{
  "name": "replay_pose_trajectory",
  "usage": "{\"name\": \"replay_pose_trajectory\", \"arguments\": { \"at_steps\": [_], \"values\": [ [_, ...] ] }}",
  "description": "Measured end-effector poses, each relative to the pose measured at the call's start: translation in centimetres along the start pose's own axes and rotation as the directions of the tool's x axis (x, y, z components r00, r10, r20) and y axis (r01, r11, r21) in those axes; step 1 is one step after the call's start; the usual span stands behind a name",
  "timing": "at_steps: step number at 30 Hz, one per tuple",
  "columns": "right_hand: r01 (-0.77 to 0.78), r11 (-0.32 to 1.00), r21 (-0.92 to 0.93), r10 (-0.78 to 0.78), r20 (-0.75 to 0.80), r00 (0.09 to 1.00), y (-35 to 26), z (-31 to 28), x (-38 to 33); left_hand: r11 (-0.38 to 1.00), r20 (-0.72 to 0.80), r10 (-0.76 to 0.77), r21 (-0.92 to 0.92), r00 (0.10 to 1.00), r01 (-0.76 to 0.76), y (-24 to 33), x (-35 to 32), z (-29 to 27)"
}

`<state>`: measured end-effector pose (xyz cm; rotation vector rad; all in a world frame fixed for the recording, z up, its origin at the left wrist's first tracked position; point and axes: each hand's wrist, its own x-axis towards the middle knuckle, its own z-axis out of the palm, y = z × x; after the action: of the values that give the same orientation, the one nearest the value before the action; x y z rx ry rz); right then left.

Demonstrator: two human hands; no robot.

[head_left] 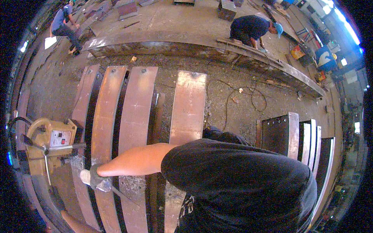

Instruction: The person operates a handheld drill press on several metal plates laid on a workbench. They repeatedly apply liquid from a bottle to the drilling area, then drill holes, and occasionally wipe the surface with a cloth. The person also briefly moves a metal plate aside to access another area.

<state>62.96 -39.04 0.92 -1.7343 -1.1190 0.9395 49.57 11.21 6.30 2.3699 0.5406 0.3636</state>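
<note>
My right arm, in a black sleeve, reaches left across rust-brown steel plates. At its end my right hand (pixel 95 178), in a grey and whitish glove, is closed over the plates beside a tan drilling machine (pixel 48 136). A shiny, see-through item (pixel 104 185) shows under the hand, with a thin dark strip trailing from it; its kind is unclear. The machine has a spoked feed handle (pixel 46 149) and a panel with a red switch. My left forearm (pixel 75 223) enters at the lower left, below the machine; its hand is dark and blurred, its fingers not readable.
Long steel plates (pixel 134 105) lie side by side with dark gaps between them. A long steel beam (pixel 186 48) crosses beyond. Cables (pixel 252 97) loop on the gritty floor. More steel sections (pixel 293 134) stand right. One person (pixel 250 31) crouches behind the beam; another (pixel 64 25) bends far left.
</note>
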Motion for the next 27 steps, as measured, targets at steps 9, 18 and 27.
{"name": "replay_pose_trajectory", "arguments": {
  "at_steps": [9, 18, 27],
  "values": [
    [0.002, 1.0, -0.008, -0.002, 0.008, 1.0, -0.4, 0.1, -0.1, 0.992, -0.046, -0.011, 0.124, 0.999, 0.016, 0.2, 0.0, 0.2],
    [0.002, 1.0, -0.012, -0.002, 0.004, 1.0, -0.4, -0.2, -0.2, 0.989, -0.021, 0.006, 0.145, 1.0, -0.003, 1.2, -0.2, 0.8],
    [-0.007, 1.0, -0.017, 0.007, -0.007, 1.0, 0.0, -0.3, -0.7, 0.937, -0.062, -0.073, 0.336, 0.995, 0.09, 4.6, -1.0, 2.3]
  ]
}}
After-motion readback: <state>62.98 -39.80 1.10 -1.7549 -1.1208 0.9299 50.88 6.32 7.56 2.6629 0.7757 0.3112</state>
